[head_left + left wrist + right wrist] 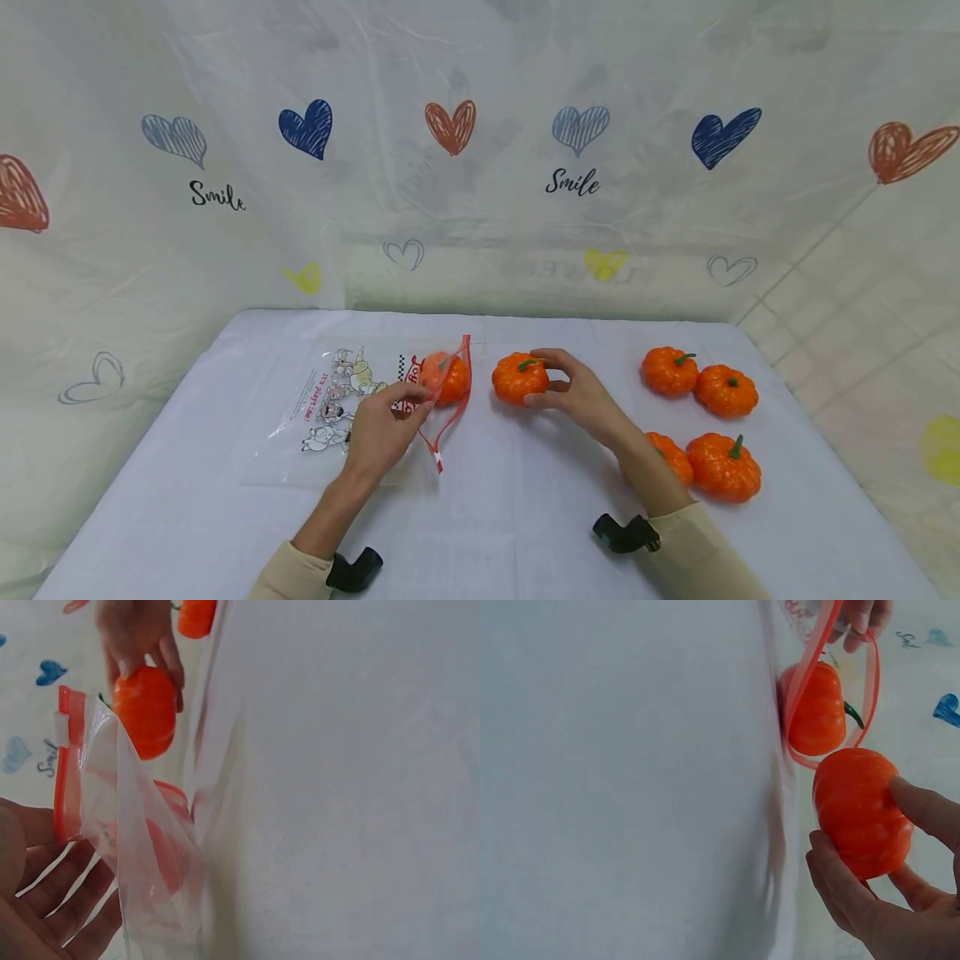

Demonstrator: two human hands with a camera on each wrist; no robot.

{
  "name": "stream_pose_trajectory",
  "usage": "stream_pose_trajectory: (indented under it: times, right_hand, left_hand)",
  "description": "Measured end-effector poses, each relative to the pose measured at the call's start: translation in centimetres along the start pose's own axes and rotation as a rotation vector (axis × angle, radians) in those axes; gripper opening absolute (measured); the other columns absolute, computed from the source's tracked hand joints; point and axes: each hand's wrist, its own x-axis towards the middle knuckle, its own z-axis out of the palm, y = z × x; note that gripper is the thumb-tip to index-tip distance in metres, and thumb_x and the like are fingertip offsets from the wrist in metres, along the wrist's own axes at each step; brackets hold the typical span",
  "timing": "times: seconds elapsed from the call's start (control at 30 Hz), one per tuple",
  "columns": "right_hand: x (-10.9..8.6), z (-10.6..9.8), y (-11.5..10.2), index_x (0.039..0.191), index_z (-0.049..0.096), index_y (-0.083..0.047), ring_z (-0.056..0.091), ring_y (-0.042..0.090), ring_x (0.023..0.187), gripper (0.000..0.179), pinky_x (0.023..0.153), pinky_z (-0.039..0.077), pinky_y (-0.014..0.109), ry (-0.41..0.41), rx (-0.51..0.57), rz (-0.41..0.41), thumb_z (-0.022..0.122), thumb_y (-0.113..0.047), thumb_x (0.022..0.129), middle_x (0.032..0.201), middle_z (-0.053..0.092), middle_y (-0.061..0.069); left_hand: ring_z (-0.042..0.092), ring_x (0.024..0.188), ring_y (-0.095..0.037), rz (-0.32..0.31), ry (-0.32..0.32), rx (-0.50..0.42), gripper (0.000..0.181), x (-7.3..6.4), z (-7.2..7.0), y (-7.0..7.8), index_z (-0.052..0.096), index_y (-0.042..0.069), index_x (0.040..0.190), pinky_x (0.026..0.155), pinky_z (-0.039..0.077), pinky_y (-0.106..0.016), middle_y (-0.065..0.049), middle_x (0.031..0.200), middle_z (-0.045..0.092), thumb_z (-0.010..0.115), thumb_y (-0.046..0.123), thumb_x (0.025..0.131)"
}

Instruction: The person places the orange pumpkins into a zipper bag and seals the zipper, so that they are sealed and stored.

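Where the bag's (333,408) edge (468,354) gapes, space separates pumpkins (517,381).

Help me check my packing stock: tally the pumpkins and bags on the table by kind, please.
Clear bag: 1
Orange pumpkins: 6 visible (1 in the bag, 1 in the right hand, 4 at the right, one partly hidden by the forearm)
Total: 7
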Motion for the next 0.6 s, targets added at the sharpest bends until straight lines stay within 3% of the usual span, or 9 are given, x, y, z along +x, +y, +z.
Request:
stream_pose_trajectory:
  times: [0.6]
  right_hand:
    - [0.6, 2.2, -0.3, 0.151, 0.049, -0.018, 0.059, 0.037, 0.134, 0.065, 0.112, 0.052, 0.049, -0.073, 0.034, -0.004, 0.079, -0.024, 0.093, 0.156, 0.049, 0.015]
  left_hand:
    - [0.07, 0.105, -0.017, 0.026, 0.03, -0.019, 0.015, 0.0, 0.1, 0.1, 0.078, 0.021, 0.109, 0.082, 0.055, -0.016, 0.001, 0.111, 0.078, 0.077, 0.017, 0.094]
